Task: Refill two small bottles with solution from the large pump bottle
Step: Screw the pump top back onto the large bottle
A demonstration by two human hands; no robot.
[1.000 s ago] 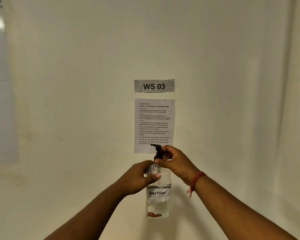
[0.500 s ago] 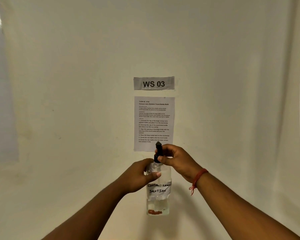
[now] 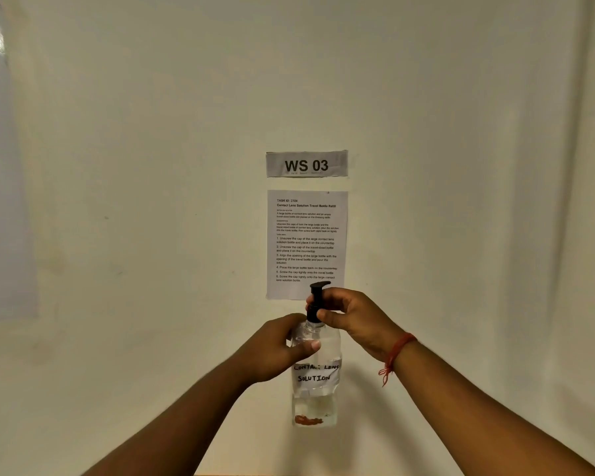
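Gripping the large pump bottle [image 3: 315, 372] at its shoulder, left hand [image 3: 275, 348] closed around the clear body, base low over the pale bench [image 3: 83, 407]. Pinching the black pump collar [image 3: 314, 309], right hand [image 3: 354, 321] closed. Risks: slick plastic slipping, bottle tipping, solution spilling once loosened. No small bottles visible.

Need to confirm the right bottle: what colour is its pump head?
Black pump head, clearest in the head view.
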